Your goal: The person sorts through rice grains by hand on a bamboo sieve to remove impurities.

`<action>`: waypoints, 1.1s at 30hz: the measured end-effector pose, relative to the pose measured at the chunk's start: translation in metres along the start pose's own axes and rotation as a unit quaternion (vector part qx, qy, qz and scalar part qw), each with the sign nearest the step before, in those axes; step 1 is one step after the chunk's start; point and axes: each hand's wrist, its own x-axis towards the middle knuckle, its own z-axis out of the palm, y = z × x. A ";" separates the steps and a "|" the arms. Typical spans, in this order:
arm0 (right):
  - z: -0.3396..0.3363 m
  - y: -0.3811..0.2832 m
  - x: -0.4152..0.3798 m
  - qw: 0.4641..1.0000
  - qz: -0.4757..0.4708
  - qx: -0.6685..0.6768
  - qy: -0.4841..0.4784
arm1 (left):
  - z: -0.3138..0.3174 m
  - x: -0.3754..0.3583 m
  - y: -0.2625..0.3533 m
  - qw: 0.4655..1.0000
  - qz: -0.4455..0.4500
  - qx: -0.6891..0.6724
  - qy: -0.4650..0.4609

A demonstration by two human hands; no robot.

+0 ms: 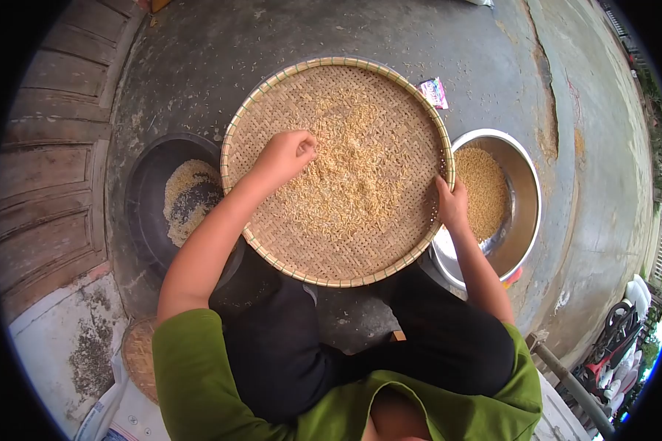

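A round woven bamboo winnowing tray (287, 253) rests over my lap, with straw-coloured grains (349, 180) that look like unhusked rice spread across its middle. My left hand (290, 153) hovers over the left part of the grains, fingers curled and pinched together; whatever lies between the fingertips is too small to make out. On the right side, my right hand (452, 202) grips the tray's rim, thumb inside and the other fingers mostly hidden beneath.
A dark basin (143, 198) with pale grain stands to the left, partly behind my forearm. To the right is a steel basin (524, 195) holding golden grain (485, 191). A small colourful packet (434, 93) lies on the concrete floor (485, 44). Wooden door panels (51, 173) border the left.
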 end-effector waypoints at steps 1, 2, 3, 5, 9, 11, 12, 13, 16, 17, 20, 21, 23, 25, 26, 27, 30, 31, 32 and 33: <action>0.000 0.000 0.000 1.000 -0.002 0.007 -0.003 | 0.000 -0.007 -0.002 0.999 -0.030 0.023 -0.026; 0.000 -0.001 0.000 1.000 -0.001 0.007 -0.002 | 0.005 -0.011 -0.005 0.999 -0.029 0.023 -0.027; 0.001 -0.001 -0.001 1.000 -0.003 0.008 0.002 | 0.012 -0.015 -0.009 0.999 0.008 0.031 -0.013; 0.000 -0.003 -0.002 1.000 -0.004 0.007 0.006 | 0.023 -0.015 -0.017 0.998 0.047 0.038 0.002; 0.000 -0.005 -0.002 1.000 0.013 0.002 -0.003 | 0.029 -0.012 -0.016 0.995 0.052 0.079 0.011; -0.001 -0.005 -0.003 1.000 0.012 0.004 -0.005 | 0.027 -0.011 -0.016 0.995 0.051 0.087 0.010; -0.001 -0.007 -0.004 1.000 0.013 0.007 -0.002 | 0.025 -0.012 -0.014 0.997 0.032 0.070 0.004; 0.000 -0.009 -0.004 1.000 0.015 0.009 0.000 | 0.023 -0.012 -0.013 0.999 0.012 0.052 -0.001; 0.000 -0.004 -0.002 1.000 0.010 -0.010 0.001 | 0.014 -0.015 -0.009 0.995 -0.079 -0.049 -0.026; 0.000 -0.003 -0.001 1.000 0.011 -0.010 0.001 | 0.014 -0.014 -0.014 0.995 -0.079 -0.049 -0.026; 0.000 -0.002 -0.001 1.000 0.009 -0.009 -0.002 | 0.014 -0.009 -0.025 0.973 -0.103 -0.204 -0.031; 0.000 -0.006 -0.002 1.000 0.011 -0.003 -0.002 | 0.013 -0.009 -0.025 0.965 -0.120 -0.229 -0.044; 0.000 -0.007 -0.002 1.000 0.013 0.004 -0.001 | 0.010 -0.009 -0.023 0.956 -0.136 -0.252 -0.058; 0.000 -0.006 -0.002 1.000 0.007 -0.017 0.003 | 0.009 -0.010 -0.020 0.929 -0.152 -0.329 -0.073; -0.001 -0.006 -0.001 1.000 0.007 -0.016 0.003 | 0.008 -0.011 -0.019 0.929 -0.153 -0.329 -0.074; -0.001 -0.008 -0.001 1.000 0.015 -0.009 -0.005 | 0.007 -0.012 -0.018 0.918 -0.159 -0.354 -0.081; -0.001 -0.002 0.002 1.000 0.001 -0.006 -0.004 | 0.006 -0.012 -0.020 0.891 -0.161 -0.415 -0.093; 0.000 0.000 0.004 1.000 -0.022 -0.012 0.003 | 0.005 -0.012 -0.022 0.873 -0.156 -0.452 -0.095; -0.001 0.002 0.005 1.000 -0.021 -0.011 0.005 | 0.006 -0.012 -0.023 0.874 -0.155 -0.451 -0.096; -0.002 0.001 0.005 0.999 -0.019 -0.029 0.008 | 0.005 -0.013 -0.023 0.860 -0.145 -0.478 -0.100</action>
